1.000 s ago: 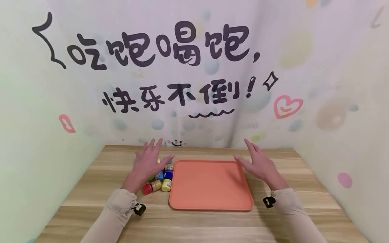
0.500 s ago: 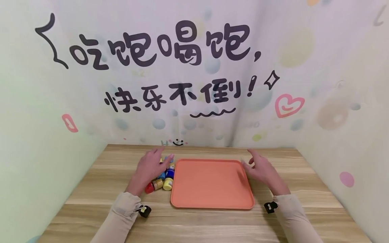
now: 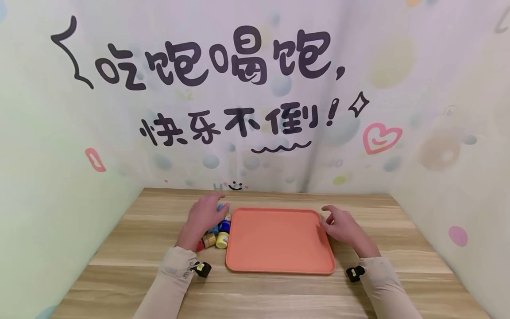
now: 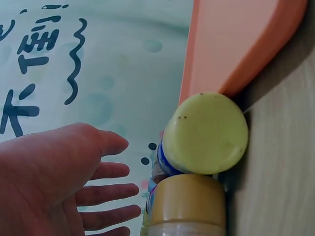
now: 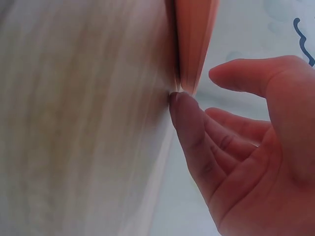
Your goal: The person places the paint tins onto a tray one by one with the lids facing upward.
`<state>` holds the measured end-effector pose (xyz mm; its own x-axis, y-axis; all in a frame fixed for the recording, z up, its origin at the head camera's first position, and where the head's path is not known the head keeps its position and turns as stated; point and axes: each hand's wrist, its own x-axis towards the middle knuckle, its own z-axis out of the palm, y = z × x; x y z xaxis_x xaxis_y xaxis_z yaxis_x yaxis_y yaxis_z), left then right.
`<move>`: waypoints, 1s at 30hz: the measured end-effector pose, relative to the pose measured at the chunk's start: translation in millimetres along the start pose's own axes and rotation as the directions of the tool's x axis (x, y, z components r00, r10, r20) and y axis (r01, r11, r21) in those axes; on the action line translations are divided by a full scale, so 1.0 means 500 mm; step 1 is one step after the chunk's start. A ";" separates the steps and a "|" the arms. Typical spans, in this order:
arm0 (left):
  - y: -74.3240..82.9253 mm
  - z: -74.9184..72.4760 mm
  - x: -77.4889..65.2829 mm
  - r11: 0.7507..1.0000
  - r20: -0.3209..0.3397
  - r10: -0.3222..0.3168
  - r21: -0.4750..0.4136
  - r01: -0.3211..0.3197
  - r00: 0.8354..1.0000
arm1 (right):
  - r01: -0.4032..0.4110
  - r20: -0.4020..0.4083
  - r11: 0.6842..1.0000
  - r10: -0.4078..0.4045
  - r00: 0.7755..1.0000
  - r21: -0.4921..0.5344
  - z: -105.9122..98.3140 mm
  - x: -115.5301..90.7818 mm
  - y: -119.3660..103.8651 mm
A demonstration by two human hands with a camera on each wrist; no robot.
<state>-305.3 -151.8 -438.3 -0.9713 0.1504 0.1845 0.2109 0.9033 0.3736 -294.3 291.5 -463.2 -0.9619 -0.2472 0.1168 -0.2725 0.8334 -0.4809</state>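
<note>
In the head view, my left hand (image 3: 202, 217) hovers over a cluster of small jars left of the orange tray (image 3: 279, 239). Showing beside it are a yellow jar (image 3: 222, 240), a dark blue jar (image 3: 225, 226), a tan-lidded jar (image 3: 209, 240) and part of a red one (image 3: 200, 246); the hand hides others. The left wrist view has the fingers spread and holding nothing, apart from the yellow lid (image 4: 206, 135). My right hand (image 3: 341, 225) is at the tray's right rim, fingers bent. In the right wrist view its fingertips are low by the tray edge (image 5: 194, 44), thumb raised apart.
A wooden table (image 3: 263, 297) carries everything. Behind it rises a pale printed backdrop (image 3: 239, 168) with dark writing, and pale walls flank both sides. Each wrist wears a small black camera, such as the left one (image 3: 203, 269).
Both hands have come down from raised, spread poses. The left has shifted right and lower over the jars; the right has bent its fingers and lowered beside the tray's rim.
</note>
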 end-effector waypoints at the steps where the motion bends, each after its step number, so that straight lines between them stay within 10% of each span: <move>1: 0.001 0.001 0.002 1.000 0.003 -0.002 -0.004 0.002 1.000 | -0.003 0.005 1.000 0.003 1.000 0.007 0.000 0.000 -0.001; 30: -0.019 0.024 0.021 0.998 0.113 0.057 -0.040 -0.053 0.992 | -0.002 0.020 0.995 0.000 1.000 0.097 0.020 -0.016 -0.011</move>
<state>-318.9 -153.8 -450.7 -0.9638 0.2463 0.1020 0.2664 0.8772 0.3994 -284.9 283.7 -470.3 -0.9612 -0.2571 0.0999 -0.2676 0.7821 -0.5627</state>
